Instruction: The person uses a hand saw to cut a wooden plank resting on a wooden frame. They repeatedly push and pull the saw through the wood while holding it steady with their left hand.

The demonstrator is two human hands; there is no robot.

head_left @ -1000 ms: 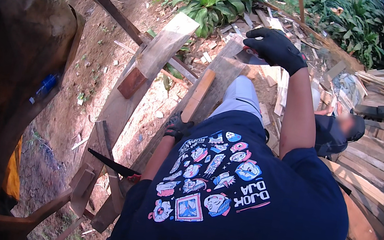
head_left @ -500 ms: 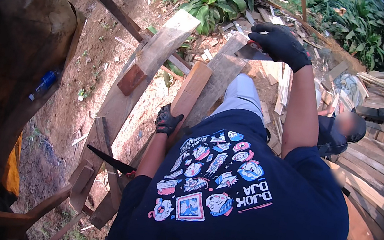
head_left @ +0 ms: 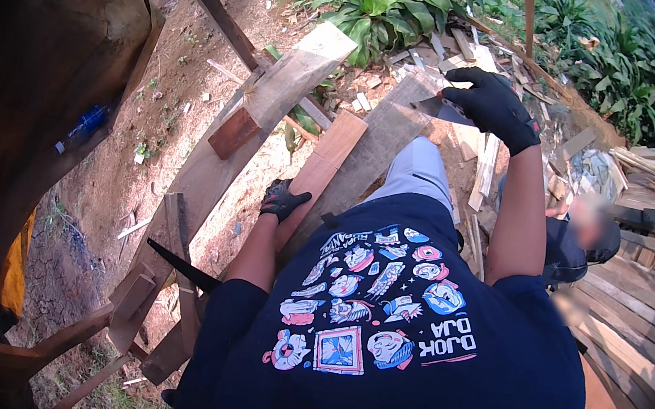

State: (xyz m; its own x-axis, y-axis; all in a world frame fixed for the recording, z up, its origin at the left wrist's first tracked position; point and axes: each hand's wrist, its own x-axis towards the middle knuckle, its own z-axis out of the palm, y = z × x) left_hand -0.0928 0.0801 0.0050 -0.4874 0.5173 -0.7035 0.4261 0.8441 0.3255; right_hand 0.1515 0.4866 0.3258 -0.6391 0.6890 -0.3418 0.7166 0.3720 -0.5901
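Note:
My left hand [head_left: 284, 200], in a dark glove, grips the edge of a reddish-brown wooden block [head_left: 327, 157], with the thumb across its top. The block lies along a grey weathered plank [head_left: 379, 132] that runs away from me beside my light-trousered leg. Raised to the right of the plank, my black-gloved right hand [head_left: 492, 108] is closed around a tool with a flat metal blade [head_left: 449, 113]. Its blade tapers to a point toward the left; the glove hides most of the handle. A hand saw [head_left: 177, 262] with a dark blade rests by my left arm, partly covered by my sleeve.
A long plank [head_left: 277, 89] on the left bears a small brown block [head_left: 233, 134]. A brown tarp-like cover [head_left: 76, 27] hangs at far left, with a blue bottle [head_left: 88, 123] beside it. Another person [head_left: 574, 239] is at right near stacked boards [head_left: 634, 289]. Wood scraps litter the ground.
My right hand has come slightly nearer and lower with the bladed tool. The left hand stays on the block. The view has shifted a little, and my sleeve now covers the saw's red handle.

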